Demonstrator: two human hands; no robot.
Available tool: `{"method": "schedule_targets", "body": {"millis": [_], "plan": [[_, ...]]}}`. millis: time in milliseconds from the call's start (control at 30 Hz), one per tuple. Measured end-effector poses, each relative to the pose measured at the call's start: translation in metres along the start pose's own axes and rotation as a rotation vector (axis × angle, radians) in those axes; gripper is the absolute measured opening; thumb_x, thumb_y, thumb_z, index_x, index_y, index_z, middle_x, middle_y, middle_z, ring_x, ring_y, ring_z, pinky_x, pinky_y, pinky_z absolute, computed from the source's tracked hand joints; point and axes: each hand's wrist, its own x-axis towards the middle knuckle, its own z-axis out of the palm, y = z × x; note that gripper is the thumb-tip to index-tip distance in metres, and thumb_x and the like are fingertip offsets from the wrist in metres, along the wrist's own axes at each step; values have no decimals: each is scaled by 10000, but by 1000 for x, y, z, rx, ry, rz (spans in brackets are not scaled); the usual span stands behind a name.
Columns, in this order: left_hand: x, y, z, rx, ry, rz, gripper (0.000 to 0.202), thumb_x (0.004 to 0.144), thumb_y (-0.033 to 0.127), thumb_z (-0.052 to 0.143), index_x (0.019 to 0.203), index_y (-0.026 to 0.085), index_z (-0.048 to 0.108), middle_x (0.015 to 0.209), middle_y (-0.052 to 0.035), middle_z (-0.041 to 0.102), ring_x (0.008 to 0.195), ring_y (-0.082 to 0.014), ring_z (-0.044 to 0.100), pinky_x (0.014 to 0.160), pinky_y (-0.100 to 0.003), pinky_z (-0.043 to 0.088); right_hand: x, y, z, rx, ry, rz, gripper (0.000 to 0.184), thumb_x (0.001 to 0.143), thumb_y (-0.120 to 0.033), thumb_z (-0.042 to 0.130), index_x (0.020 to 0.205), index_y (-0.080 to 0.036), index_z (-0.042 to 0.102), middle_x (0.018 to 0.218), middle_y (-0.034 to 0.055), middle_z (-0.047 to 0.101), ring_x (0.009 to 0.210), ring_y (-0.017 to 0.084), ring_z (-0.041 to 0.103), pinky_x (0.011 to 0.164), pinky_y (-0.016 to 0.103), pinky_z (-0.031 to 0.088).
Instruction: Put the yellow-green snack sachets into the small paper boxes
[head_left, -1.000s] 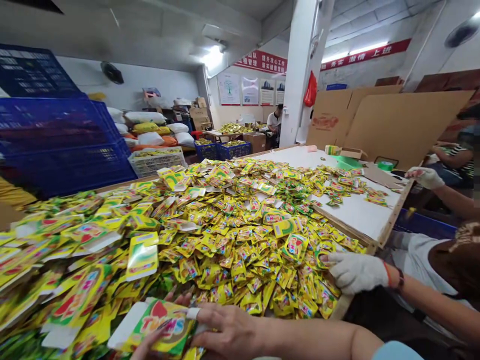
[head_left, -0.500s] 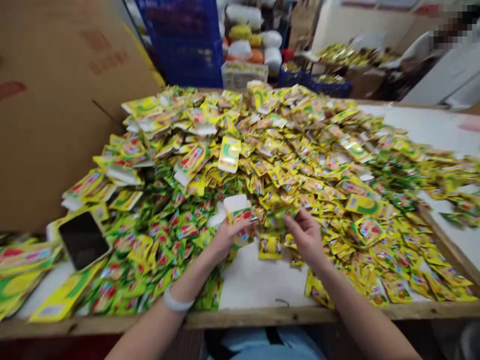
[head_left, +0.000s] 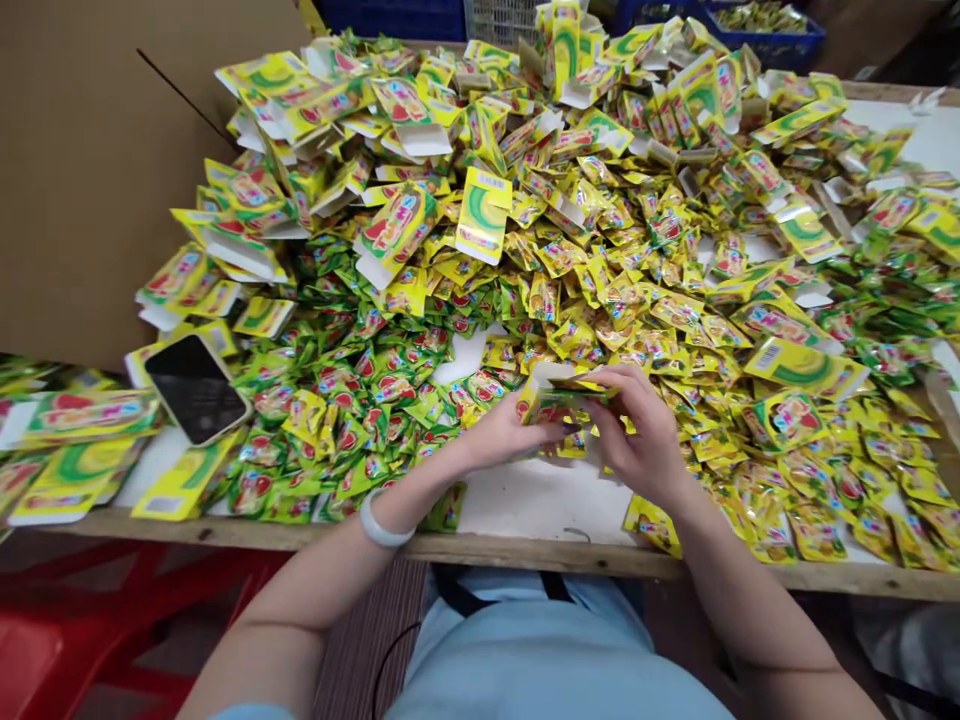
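My left hand (head_left: 504,432) is closed around a small yellow cardboard box (head_left: 531,392), whose pale open end faces right. My right hand (head_left: 637,430) pinches green candy sachets (head_left: 574,395) at that open end; the fingers hide part of them, so whether they are inside the box I cannot tell. Both hands hover over the white tabletop (head_left: 517,505) close to its front edge. To the left of them spreads a heap of green sachets with watermelon pictures (head_left: 360,400). Yellow sachets (head_left: 750,480) cover the table on the right.
Yellow boxes (head_left: 405,225) lie piled at the back, several with flaps up. A phone (head_left: 196,388) rests on the left among boxes. A large brown carton (head_left: 90,200) stands behind it. Wooden trim (head_left: 525,552) edges the table, and a red stool (head_left: 67,630) is below.
The head view has tilted down. My right hand has brought the green sachets leftward to the box, and the two hands now meet. The box has turned its open end towards the right hand.
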Motion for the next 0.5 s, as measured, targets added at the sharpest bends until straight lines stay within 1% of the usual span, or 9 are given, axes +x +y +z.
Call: {"method": "schedule_targets", "body": {"millis": [67, 133, 200, 267, 333, 400, 433, 500], "plan": [[2, -2, -5, 65, 9, 7, 181, 739, 296, 667, 829, 155, 599, 714, -1, 628, 668, -142, 589, 672, -269, 522, 4, -1, -8, -8, -122, 98, 143, 952, -199, 508, 1050, -214, 611, 948, 69, 611, 787, 175, 600, 611, 278, 491], [4, -7, -6, 123, 4, -4, 195, 741, 298, 677, 855, 156, 607, 748, -3, 638, 682, -138, 588, 674, -261, 514, 6, 3, -16, -57, -223, 147, 95, 968, -233, 506, 931, -205, 588, 832, 28, 569, 687, 149, 543, 596, 265, 448], [5, -12, -4, 140, -8, -30, 212, 768, 322, 665, 891, 157, 613, 758, -9, 644, 658, -137, 593, 642, -254, 509, 5, 8, -22, -124, -287, 144, 176, 974, -253, 517, 803, -212, 517, 725, -10, 486, 619, 134, 470, 564, 253, 395], [6, -16, -3, 129, -22, -52, 211, 792, 335, 646, 901, 158, 615, 730, -8, 642, 610, -137, 591, 600, -247, 501, 3, 13, -23, -183, -324, 108, 212, 981, -254, 511, 776, -218, 476, 713, -14, 455, 622, 139, 455, 566, 254, 380], [7, -15, -4, 142, -48, -67, 170, 793, 321, 639, 832, 157, 619, 676, -7, 638, 583, -142, 590, 589, -246, 501, 1, 15, -22, -226, -369, 74, 160, 994, -258, 485, 843, -212, 507, 782, 16, 506, 682, 159, 504, 607, 267, 409], [7, -12, -5, 151, -105, -82, 152, 795, 300, 619, 736, 159, 614, 632, -16, 642, 572, -151, 598, 587, -248, 506, -1, 16, -20, -247, -398, 55, 104, 994, -277, 488, 949, -203, 543, 878, 54, 566, 757, 183, 558, 655, 287, 445], [7, -9, -6, 143, -141, -90, 166, 799, 295, 606, 702, 160, 611, 620, -22, 646, 570, -156, 605, 582, -249, 509, -1, 15, -18, -241, -399, 46, 102, 989, -288, 503, 1013, -201, 550, 921, 66, 589, 789, 192, 579, 675, 294, 461], [6, -4, -8, 101, -222, -103, 190, 810, 294, 585, 681, 158, 617, 614, -29, 652, 566, -163, 620, 570, -251, 514, -1, 12, -16, -183, -367, 12, 177, 977, -289, 534, 1136, -211, 535, 977, 69, 626, 841, 195, 615, 713, 297, 492]]}}
